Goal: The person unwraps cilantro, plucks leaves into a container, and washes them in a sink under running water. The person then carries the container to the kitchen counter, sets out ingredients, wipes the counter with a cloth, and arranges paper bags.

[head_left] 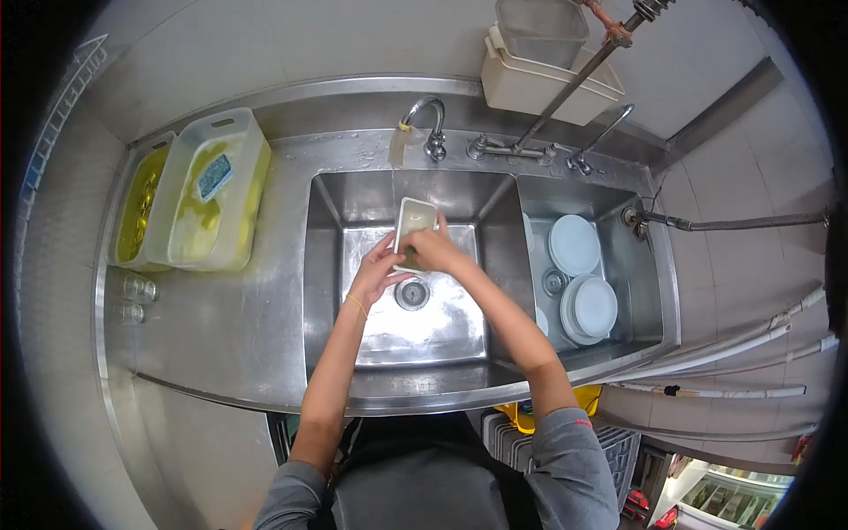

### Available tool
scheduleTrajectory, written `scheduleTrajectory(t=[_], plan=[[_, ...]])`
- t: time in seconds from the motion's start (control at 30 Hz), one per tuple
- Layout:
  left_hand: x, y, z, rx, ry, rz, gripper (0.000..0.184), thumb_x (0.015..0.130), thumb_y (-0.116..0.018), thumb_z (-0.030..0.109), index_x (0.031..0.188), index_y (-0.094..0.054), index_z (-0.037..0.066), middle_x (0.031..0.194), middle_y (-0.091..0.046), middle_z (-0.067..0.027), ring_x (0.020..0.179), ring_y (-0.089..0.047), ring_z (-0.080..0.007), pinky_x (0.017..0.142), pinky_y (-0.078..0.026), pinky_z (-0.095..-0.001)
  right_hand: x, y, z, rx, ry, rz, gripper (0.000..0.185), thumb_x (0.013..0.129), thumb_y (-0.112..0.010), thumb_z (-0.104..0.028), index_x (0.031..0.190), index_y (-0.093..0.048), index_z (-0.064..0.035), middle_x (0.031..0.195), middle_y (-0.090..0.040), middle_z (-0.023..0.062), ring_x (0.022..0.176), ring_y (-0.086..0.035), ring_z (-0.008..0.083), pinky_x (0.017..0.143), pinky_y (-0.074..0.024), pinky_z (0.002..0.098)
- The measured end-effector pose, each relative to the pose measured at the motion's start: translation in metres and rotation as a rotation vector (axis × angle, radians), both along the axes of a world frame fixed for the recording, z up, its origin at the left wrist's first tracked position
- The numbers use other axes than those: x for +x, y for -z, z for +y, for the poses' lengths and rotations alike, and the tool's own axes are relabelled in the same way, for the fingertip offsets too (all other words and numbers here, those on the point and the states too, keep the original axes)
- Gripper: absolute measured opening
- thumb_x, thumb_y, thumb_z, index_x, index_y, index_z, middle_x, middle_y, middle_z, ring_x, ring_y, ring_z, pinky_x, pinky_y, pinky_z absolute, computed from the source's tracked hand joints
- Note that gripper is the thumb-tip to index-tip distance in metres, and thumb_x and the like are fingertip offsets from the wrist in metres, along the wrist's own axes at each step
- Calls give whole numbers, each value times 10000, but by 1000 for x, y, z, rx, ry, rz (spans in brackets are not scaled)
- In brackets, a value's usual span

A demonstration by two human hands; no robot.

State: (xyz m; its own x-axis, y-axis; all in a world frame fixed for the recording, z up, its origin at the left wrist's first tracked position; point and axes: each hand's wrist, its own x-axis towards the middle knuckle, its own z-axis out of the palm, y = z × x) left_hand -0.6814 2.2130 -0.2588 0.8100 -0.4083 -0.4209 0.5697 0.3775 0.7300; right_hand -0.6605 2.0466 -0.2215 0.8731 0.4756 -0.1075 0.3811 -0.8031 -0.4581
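Observation:
Over the left sink basin I hold a small white rectangular container (418, 213), tilted under the tap. My left hand (376, 270) grips its left side and lower edge, fingers wrapped round it. My right hand (429, 249) reaches into the container with its fingers bent downward. Something dark green shows under those fingers near the container's lower end, too small and covered to name. A thin stream of water falls from the curved faucet (427, 108) close to the container's upper left corner.
Left on the counter stands a translucent tub (258, 168) with yellowish liquid and a blue sponge (215, 177), beside a narrower yellow-liquid tub (125, 221) and glasses (132, 313). The right basin holds stacked pale plates (594, 307). A drain (412, 294) lies below my hands.

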Motion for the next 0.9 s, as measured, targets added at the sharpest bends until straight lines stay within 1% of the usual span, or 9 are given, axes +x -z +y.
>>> scheduleTrajectory(t=[0.03,0.13,0.17,0.27,0.4,0.5,0.6,0.73,0.9], plan=[[-1,-2,0,15,17,-8,666,798,-562,-12,1388,-265,66,1022,-559,-66,953,-582,-189,807,-543,-422,-2,-5,-4,96,86,-67,218,728,-666,-240,923,-668,-144,896,-653,93,949,-609,261,1013,-25,653],[-7,-9,-1,43,43,-31,647,800,-568,-6,1380,-296,83,1096,-535,-86,996,-568,-203,796,-551,-404,-2,-4,-15,-51,146,-269,317,728,-671,-280,1008,-636,-136,945,-639,105,980,-593,263,1001,-44,669],[-9,-11,-2,53,50,-45,641,800,-568,-4,1378,-304,85,1106,-528,-88,998,-567,-207,791,-553,-399,-4,-3,-14,-174,118,-222,364,730,-663,-318,1036,-621,-123,962,-624,118,994,-585,266,993,-29,679],[-9,-11,-7,59,62,-64,622,811,-555,-5,1375,-314,99,1126,-528,-86,984,-581,-199,785,-560,-385,-20,0,0,-172,111,-232,365,733,-651,-345,1012,-631,-110,932,-627,132,982,-590,273,985,-14,686],[-11,-17,-11,119,94,-73,612,811,-554,-11,1368,-330,105,1138,-523,-77,996,-575,-189,786,-561,-386,-27,-13,-3,-129,-13,32,272,747,-639,-271,989,-651,-149,944,-639,106,972,-595,275,983,-10,690],[-16,-22,-9,105,116,-57,619,785,-582,-1,1355,-358,95,1114,-494,-92,997,-568,-216,761,-571,-375,-29,-15,-19,23,97,-59,268,731,-661,-221,991,-650,-154,933,-634,80,960,-596,270,993,-19,684],[-22,-19,-10,120,130,-62,613,782,-583,-2,1348,-370,94,1096,-493,-87,999,-569,-220,748,-577,-366,-31,-6,-31,-44,238,-288,288,710,-685,-188,991,-647,-135,931,-624,76,969,-588,267,999,-15,682],[-25,-20,-16,161,153,-67,611,777,-587,-5,1343,-377,89,1095,-489,-92,1007,-568,-235,741,-581,-367,-43,-2,-18,-176,197,-28,330,739,-653,-261,1039,-614,-131,990,-595,62,1040,-549,250,981,-21,695],[-25,-23,-19,226,224,-61,604,773,-596,0,1334,-382,62,1163,-477,-108,1011,-566,-248,741,-581,-377,-75,21,0,7,261,68,191,829,-522,-195,961,-628,-107,993,-589,99,1034,-549,273,956,-1,699]])
